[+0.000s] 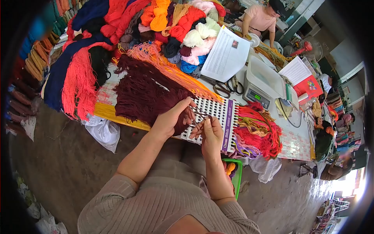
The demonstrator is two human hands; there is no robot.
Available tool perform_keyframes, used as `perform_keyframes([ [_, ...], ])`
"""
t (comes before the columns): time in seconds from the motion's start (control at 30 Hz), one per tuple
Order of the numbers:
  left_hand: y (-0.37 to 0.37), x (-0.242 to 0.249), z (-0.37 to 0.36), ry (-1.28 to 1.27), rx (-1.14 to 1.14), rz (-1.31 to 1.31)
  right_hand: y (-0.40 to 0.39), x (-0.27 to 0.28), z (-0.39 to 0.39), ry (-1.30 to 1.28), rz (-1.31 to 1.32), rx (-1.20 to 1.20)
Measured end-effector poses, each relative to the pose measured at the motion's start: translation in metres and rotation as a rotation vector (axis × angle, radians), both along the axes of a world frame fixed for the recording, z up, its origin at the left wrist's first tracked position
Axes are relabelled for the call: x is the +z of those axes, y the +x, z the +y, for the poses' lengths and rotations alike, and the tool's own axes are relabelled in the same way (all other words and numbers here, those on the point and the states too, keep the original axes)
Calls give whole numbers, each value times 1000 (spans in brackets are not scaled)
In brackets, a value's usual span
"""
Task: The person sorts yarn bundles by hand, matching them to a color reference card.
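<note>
The dark yarn [142, 91] lies in front of you on the table [296, 144], in a wide loose heap, and some thin strands of it pass between your two hands. The grip of your left hand [177, 117] is closed on these strands, at the right end of the heap. The grip of your right hand [212, 134] pinches strands too, between thumb and fingers, just beside the left one. Both hands are over the board [228, 124], which is white, with rows of holes and a purple strip.

Behind the dark yarn runs a length of orange yarn [175, 74], reaching to the board. To the right of the board, close to it, is a red bundle [261, 130] mixed with other colours. Farther back you have scissors [222, 89], a printed sheet [226, 54] and a scale [257, 97] with a clear tub [267, 76] on it. On the left, coral yarn [80, 82] hangs over the table edge. Below, near your right forearm, stands a green basket [238, 175]. At the far side is another person [260, 19] in a pink top.
</note>
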State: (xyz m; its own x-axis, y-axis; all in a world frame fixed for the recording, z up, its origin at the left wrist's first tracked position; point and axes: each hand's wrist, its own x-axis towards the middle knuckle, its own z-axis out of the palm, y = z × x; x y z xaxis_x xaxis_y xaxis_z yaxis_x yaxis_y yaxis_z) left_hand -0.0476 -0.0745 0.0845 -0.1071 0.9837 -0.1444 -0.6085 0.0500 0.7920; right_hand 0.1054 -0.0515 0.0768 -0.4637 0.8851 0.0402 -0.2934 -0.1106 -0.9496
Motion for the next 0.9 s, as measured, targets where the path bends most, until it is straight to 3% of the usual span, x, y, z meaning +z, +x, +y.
perform_keyframes([
  [0.6, 2, 2, 3, -9, 18, -93, 1, -2, 0, 23, 48, 8],
  [0.9, 4, 9, 3, -19, 24, 3, 4, -1, -1, -11, 24, 20],
])
